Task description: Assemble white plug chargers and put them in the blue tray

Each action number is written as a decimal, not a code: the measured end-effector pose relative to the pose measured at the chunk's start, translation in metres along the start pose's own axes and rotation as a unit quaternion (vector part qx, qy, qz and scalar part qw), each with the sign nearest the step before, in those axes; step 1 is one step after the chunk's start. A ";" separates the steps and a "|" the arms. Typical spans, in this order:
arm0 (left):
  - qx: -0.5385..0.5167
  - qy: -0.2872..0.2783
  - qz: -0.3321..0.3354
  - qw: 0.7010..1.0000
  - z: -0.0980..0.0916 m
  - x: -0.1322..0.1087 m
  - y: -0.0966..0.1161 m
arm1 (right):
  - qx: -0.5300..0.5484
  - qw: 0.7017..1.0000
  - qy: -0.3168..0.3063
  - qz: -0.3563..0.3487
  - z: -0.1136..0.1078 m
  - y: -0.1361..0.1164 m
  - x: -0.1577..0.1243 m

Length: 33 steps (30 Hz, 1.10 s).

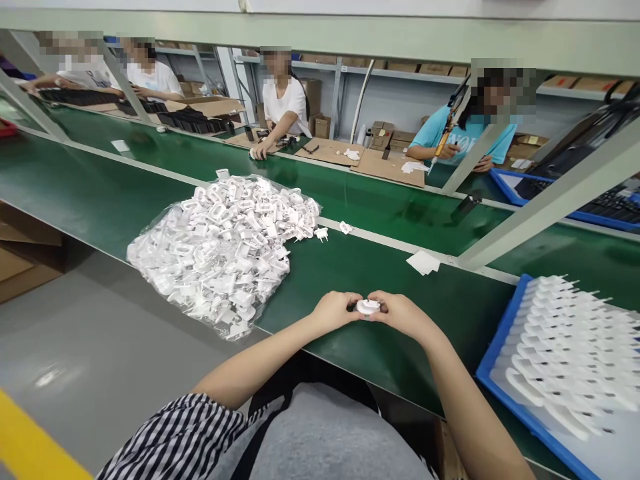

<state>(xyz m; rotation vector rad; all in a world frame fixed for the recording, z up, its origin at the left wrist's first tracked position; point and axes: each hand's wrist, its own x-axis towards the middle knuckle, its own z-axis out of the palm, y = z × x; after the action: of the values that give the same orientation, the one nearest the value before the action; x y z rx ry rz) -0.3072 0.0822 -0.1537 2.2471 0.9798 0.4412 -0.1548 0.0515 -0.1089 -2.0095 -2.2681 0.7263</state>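
Observation:
Between my two hands, just over the front part of the green bench [400, 360], is a small white plastic plug housing [369, 307]. My left hand [337, 312] pinches its left side, and my right hand [399, 313] grips the right side with thumb and fingers. The fingers cover its edges, so its full shape is hidden. To the left, a large heap of white plug pieces [240, 233] spills from a clear plastic bag [165, 267]. Two loose pieces lie beside the heap, one of them a white two-pin plug [321, 234].
At right, a blue tray [500, 327] holds rows of white parts [575, 353] with pins. White paper slips [424, 262] lie near the metal strip. A slanted post [550, 193] rises at right. Several co-workers sit across the bench, with cardboard sheets [385, 167] before them.

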 end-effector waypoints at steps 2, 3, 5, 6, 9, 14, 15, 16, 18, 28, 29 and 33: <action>-0.019 0.010 -0.006 1.000 -0.001 -0.001 -0.002 | 0.042 0.999 0.008 -0.007 0.003 0.006 -0.002; -0.021 0.013 -0.013 1.000 -0.001 -0.001 -0.003 | 0.061 0.998 0.009 -0.009 0.004 0.009 -0.002; -0.015 0.006 -0.027 1.000 -0.002 0.000 -0.003 | 0.085 0.996 0.006 -0.014 0.005 0.011 -0.003; -0.007 -0.002 -0.035 0.999 -0.004 0.002 -0.001 | 0.090 0.996 0.004 -0.016 0.005 0.011 -0.003; 0.057 -0.038 -0.068 0.995 -0.010 0.008 0.011 | 0.070 0.997 0.006 -0.008 0.003 0.006 -0.001; 0.216 -0.114 -0.123 0.962 -0.021 0.016 0.040 | -0.023 1.000 -0.018 0.010 -0.003 -0.006 0.005; 0.216 -0.123 -0.123 0.961 -0.022 0.017 0.041 | -0.025 0.999 -0.024 0.010 -0.003 -0.007 0.006; 0.204 -0.132 -0.115 0.963 -0.024 0.017 0.040 | -0.022 0.999 -0.027 0.009 -0.003 -0.007 0.006; 0.194 -0.137 -0.100 0.966 -0.029 0.021 0.031 | -0.017 0.999 -0.029 0.014 -0.005 -0.005 0.005; 0.357 0.117 -0.245 0.894 -0.098 0.059 -0.066 | -0.051 0.965 0.045 0.254 -0.033 0.045 -0.015; 0.366 0.123 -0.236 0.892 -0.101 0.062 -0.071 | -0.048 0.961 0.050 0.266 -0.034 0.049 -0.017; 0.392 0.128 -0.202 0.888 -0.104 0.064 -0.073 | -0.078 0.950 0.158 0.257 -0.031 0.050 -0.029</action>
<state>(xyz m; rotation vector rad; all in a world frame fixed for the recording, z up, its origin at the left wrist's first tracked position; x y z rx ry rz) -0.3576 0.2113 -0.1227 2.5823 2.0022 0.1555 -0.0930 0.0370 -0.0909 -2.6039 -1.6829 0.2064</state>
